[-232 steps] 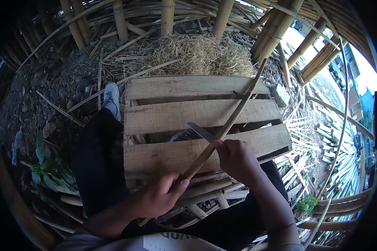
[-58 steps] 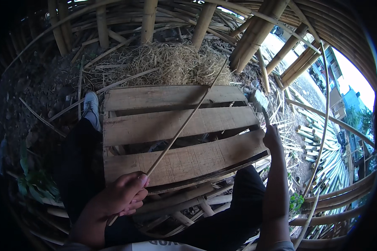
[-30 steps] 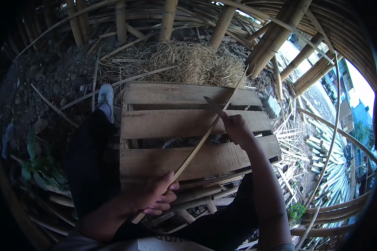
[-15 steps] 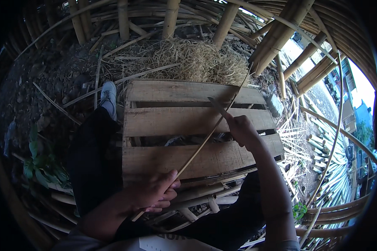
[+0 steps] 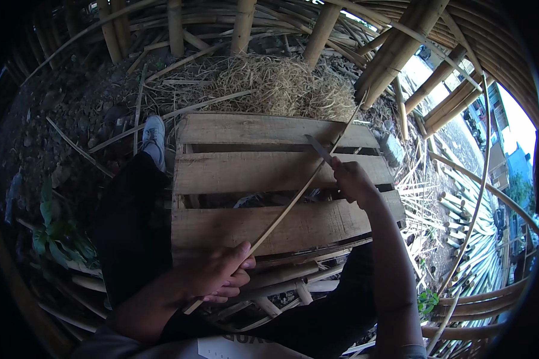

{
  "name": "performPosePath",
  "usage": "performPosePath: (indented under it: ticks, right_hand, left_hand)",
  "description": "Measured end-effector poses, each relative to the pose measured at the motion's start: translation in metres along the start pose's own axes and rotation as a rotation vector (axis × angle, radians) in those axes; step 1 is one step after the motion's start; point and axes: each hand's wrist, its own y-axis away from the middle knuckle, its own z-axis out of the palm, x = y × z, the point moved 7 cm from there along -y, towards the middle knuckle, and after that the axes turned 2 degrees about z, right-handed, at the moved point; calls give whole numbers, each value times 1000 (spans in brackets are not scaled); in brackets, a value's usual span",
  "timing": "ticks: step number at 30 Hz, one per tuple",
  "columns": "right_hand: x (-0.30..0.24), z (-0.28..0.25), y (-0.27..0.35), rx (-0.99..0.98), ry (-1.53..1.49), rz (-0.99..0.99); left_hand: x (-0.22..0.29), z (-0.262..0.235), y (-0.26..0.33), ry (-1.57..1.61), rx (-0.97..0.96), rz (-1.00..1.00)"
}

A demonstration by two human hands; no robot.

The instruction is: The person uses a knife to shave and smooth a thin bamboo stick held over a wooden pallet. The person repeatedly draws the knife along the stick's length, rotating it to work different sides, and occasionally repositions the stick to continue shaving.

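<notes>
A long, thin bamboo strip (image 5: 291, 203) slants across the slatted wooden pallet (image 5: 245, 170), from my lap up toward the far right. My left hand (image 5: 223, 272) is closed around its near part, with a short end sticking out below the fist. In my right hand (image 5: 354, 182) is a knife (image 5: 318, 148), gripped by its handle, which the fingers hide. The blade points up and left and crosses the strip beyond the pallet's middle; whether it touches the strip I cannot tell.
A heap of pale shavings (image 5: 275, 87) lies behind the pallet, by upright bamboo posts (image 5: 243, 27). Many cut bamboo poles (image 5: 476, 233) are stacked at right. My shoe (image 5: 154, 136) stands left of the pallet, and a leafy plant (image 5: 53, 236) grows farther left.
My right hand and the knife have shifted slightly right and toward me along the strip. My left hand keeps its hold and has moved very little.
</notes>
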Motion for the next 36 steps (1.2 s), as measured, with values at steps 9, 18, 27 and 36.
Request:
performPosePath:
  ticks: [9,18,27,36]
  right_hand:
    - [-33,13,17,-69,174,21]
    - [-43,27,27,-52,183,0]
    - [-52,37,41,53,223,-184]
    - [-27,27,31,205,281,-224]
  left_hand:
    - [-3,-4,-4,6,27,9]
    - [-2,-6,-1,28,33,9]
    - [-2,-7,-1,48,27,12]
    - [1,-5,7,14,6,24]
